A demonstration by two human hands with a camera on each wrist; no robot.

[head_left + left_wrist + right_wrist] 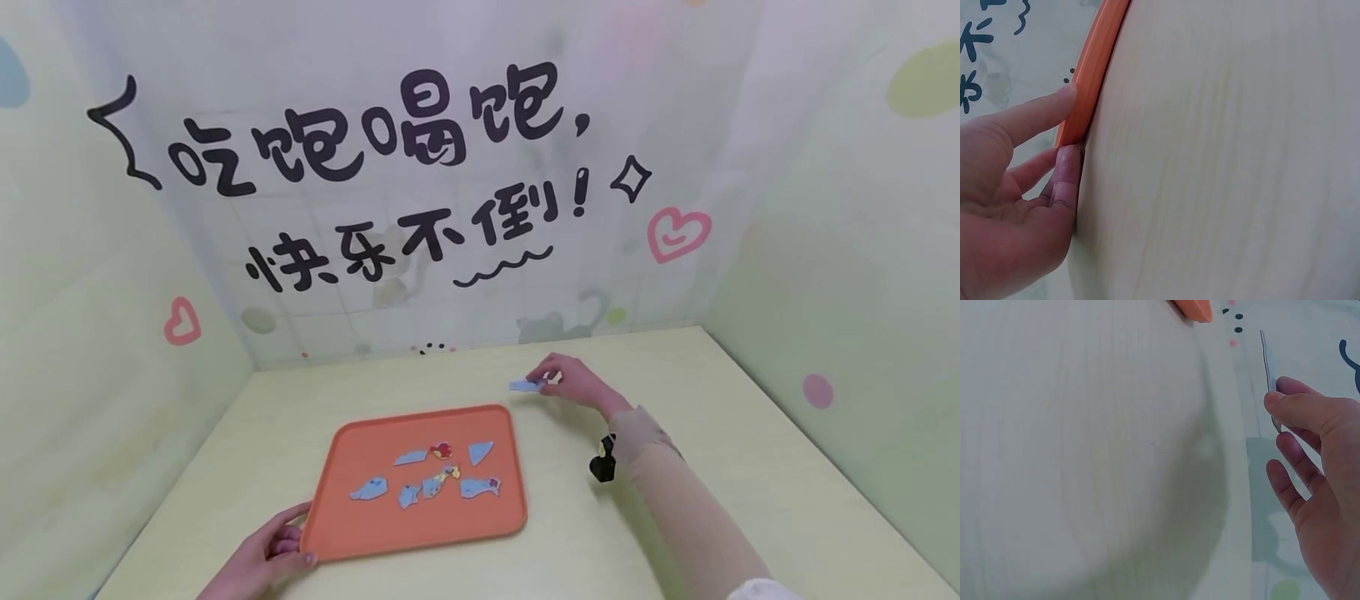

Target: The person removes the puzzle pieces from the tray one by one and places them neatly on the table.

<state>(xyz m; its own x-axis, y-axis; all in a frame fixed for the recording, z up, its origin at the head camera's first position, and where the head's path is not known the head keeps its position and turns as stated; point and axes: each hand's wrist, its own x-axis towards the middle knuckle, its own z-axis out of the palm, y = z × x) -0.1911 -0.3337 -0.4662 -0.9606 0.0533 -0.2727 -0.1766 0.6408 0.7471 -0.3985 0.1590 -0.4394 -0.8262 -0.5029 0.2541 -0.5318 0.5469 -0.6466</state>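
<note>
My right hand (pixel 573 385) pinches a flat light blue picture piece (pixel 525 386) between thumb and fingers, above the table beyond the tray's far right corner. In the right wrist view the piece (pixel 1268 365) appears nearly edge-on, as a thin strip. At the near left corner of the orange tray (pixel 420 533), my left hand (pixel 262 550) holds the rim, its thumb along the front edge and its fingers at the left side. Several irregular light blue pieces (pixel 369 489) with coloured prints lie apart on the tray, among them a pointed one (pixel 481 452) at the right.
The pale wood-grain table (pixel 600 533) carries the tray. Behind it stands a printed wall (pixel 450 317) with dark lettering, and side walls (pixel 825 292) enclose left and right. A small black object (pixel 602 462) shows beside the right wrist.
</note>
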